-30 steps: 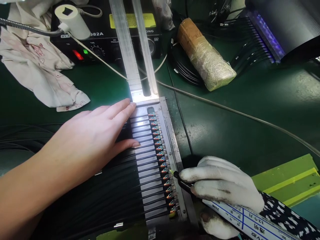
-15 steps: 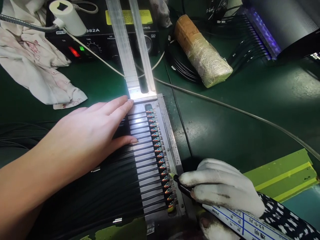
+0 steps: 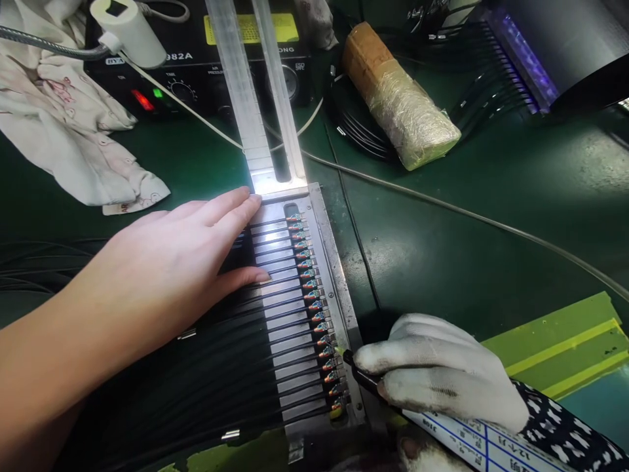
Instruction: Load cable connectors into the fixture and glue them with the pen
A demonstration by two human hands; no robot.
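Observation:
My left hand [image 3: 181, 252], bare, lies over the upper left of a metal cable fixture [image 3: 289, 383], thumb and fingers apart, fingertips touching it near its top edge. Across the fixture runs a row of black cables [image 3: 236, 367], each ending in a small connector with exposed coloured wires [image 3: 311, 284]. In a stained white glove, my right hand [image 3: 437, 367] grips a labelled dispensing syringe [image 3: 457, 436]. Its black front end and yellowish tip [image 3: 341, 352] point at the lower connectors; whether the tip touches one, I cannot tell. The syringe's rear is out of frame.
Behind the fixture stands a black controller box [image 3: 196, 82] with lit switches. A white cloth [image 3: 83, 131] lies at left. Further right are a film-wrapped block [image 3: 403, 98], coiled black cable [image 3: 361, 141] and a machine glowing purple [image 3: 528, 59]. A thin hose [image 3: 442, 206] crosses the bench.
My right hand and the syringe have shifted slightly right and downward, its tip now a little lower along the connector row. My left hand stays essentially in place.

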